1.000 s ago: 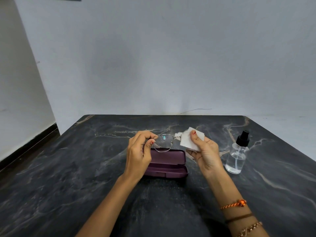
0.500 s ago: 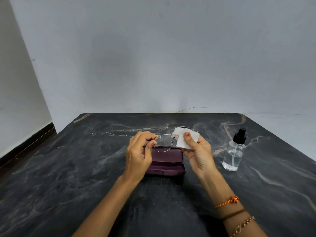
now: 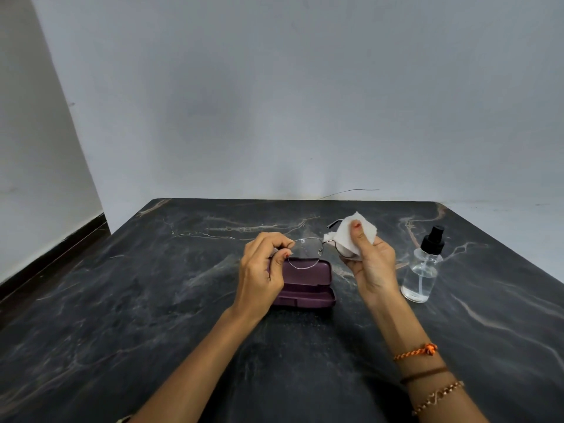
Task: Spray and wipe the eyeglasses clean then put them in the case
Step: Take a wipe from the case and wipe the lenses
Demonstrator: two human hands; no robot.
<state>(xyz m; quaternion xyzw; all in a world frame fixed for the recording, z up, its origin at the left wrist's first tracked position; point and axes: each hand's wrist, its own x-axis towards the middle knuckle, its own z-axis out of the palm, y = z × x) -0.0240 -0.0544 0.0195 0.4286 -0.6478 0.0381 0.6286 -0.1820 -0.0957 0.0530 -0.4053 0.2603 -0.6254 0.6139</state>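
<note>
Thin metal-framed eyeglasses (image 3: 306, 253) are held in the air above the table's middle. My left hand (image 3: 262, 270) pinches the frame's left end. My right hand (image 3: 367, 261) grips a white wiping cloth (image 3: 346, 232), folded over the glasses' right lens, with my thumb pressing on top. That lens is hidden by the cloth. Below the glasses lies an open purple case (image 3: 305, 285) on the table. A clear spray bottle (image 3: 422, 270) with a black nozzle stands upright to the right of my right hand, apart from it.
The dark marble table (image 3: 122, 300) stretches from the near edge to a grey wall at the back. A thin wire (image 3: 351, 192) lies along the table's far edge. The floor drops away on the left side.
The cloth in my right hand has slid slightly up and right over the right lens. My left hand keeps its pinch on the frame in nearly the same place.
</note>
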